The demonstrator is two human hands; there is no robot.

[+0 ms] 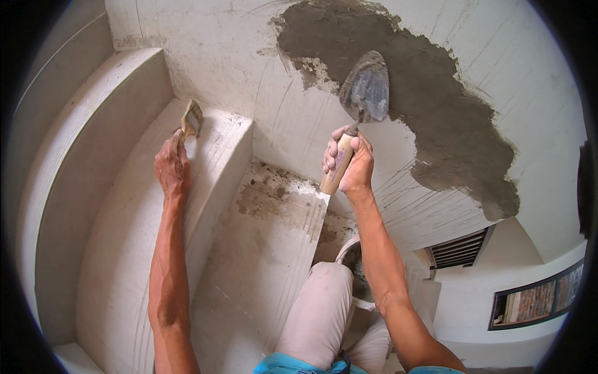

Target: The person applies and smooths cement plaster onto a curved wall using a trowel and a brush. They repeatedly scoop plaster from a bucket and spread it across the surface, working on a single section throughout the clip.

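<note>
My right hand is wrapped around the wooden handle of a trowel. The trowel's grey-smeared blade points up in front of the wall, overlapping the lower edge of a dark, wet mortar patch; whether it touches the wall I cannot tell. Over a stair step at the left, my left hand is closed on what looks like a small flat brush, tan with a greyish middle. Its far end sits close to the corner of step and wall.
Pale concrete stairs rise to the left. Mortar spatters mark the step below. A bucket stands beside my knee, partly hidden by my right arm. At lower right are a dark slatted opening and a framed window.
</note>
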